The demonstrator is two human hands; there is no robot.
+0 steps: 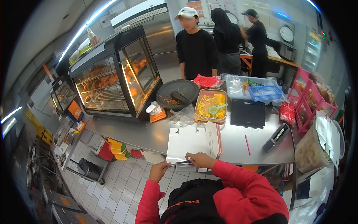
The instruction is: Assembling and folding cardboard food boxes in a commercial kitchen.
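A flat white cardboard box [186,143], partly unfolded, lies at the counter's front edge on what looks like a stack of similar sheets. At its near left corner, my left hand [159,170] is closed, pinching the edge of the card between thumb and fingers. My right hand [202,160] reaches in from the right, its fingers curled over the near flap [184,167]. Under those fingertips is a narrow dark strip, too small to make out. The near flap stands bent up from the sheet and overhangs the counter edge.
On the steel counter [238,145] are a pink pen [247,145], a dark stapler-like tool [276,138], a black tray [248,114], a tub of yellow pieces [209,105] and a round dark board [177,93]. A heated glass cabinet [115,78] stands left. Several people work beyond.
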